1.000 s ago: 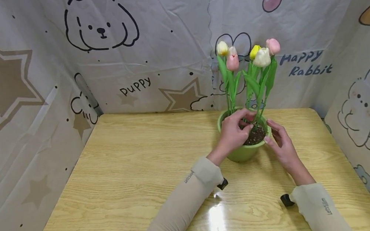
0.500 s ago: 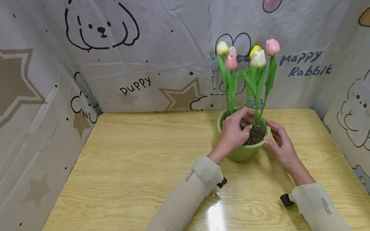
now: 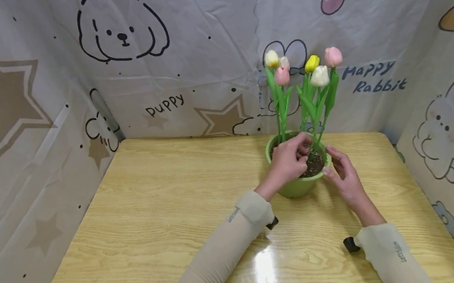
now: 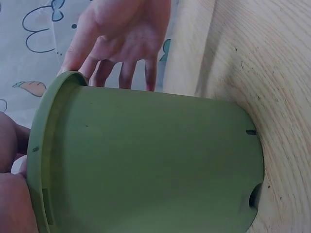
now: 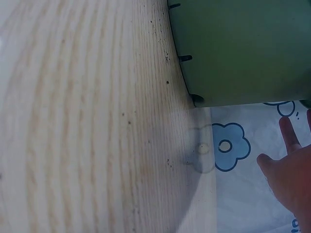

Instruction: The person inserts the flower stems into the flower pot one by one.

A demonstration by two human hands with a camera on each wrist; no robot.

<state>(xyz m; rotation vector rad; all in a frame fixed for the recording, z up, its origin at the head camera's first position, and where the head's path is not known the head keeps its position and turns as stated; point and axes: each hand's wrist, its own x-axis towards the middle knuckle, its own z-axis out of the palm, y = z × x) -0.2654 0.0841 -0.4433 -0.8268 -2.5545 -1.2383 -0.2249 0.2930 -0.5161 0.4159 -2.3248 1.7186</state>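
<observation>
While the white tulip [image 3: 319, 76] has swayed slightly since a moment ago, the left hand [image 3: 290, 162] still pinches stems in the green pot [image 3: 297, 187]; the right hand [image 3: 343, 173], fingers relaxed, steadies its rim on the table [image 3: 156, 212].

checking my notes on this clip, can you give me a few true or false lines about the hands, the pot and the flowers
1. The green pot stands upright on the wooden table. True.
2. The left hand lies flat on the table, away from the pot. False: its fingers curl over the soil at the stems.
3. The right hand touches the pot's rim with straight fingers. True.
4. All the flowers are red. False: they are pink, white and yellow.
</observation>
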